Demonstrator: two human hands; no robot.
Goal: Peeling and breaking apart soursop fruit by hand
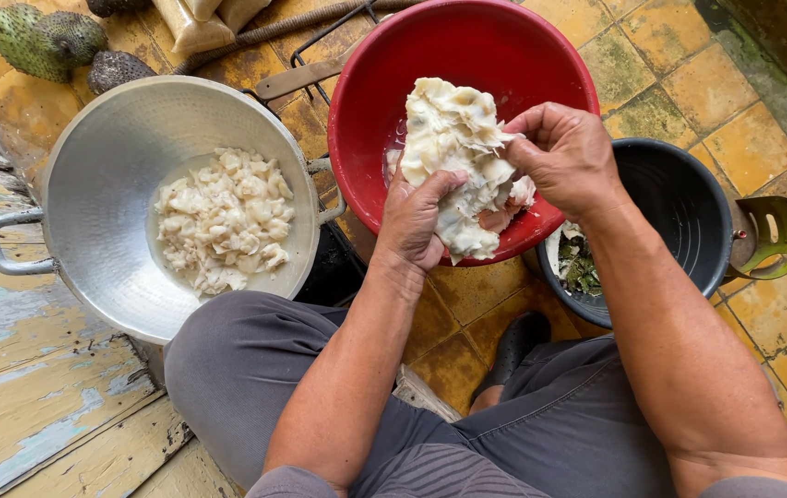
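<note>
Held over red basin (pixel 366 111): white fruit pulp (pixel 453 157), my left hand (pixel 412 217) cupping, right hand (pixel 564 157) fingertips pinching a segment; best pulled gently.

Creamy white fruit pulp mass (pixel 456 161), lumpy, held over red bowl (pixel 375 83)

Both hands (pixel 495 184) grip white fruit pulp (pixel 456 157), seemingly soursop, over red basin (pixel 467 46).
</note>
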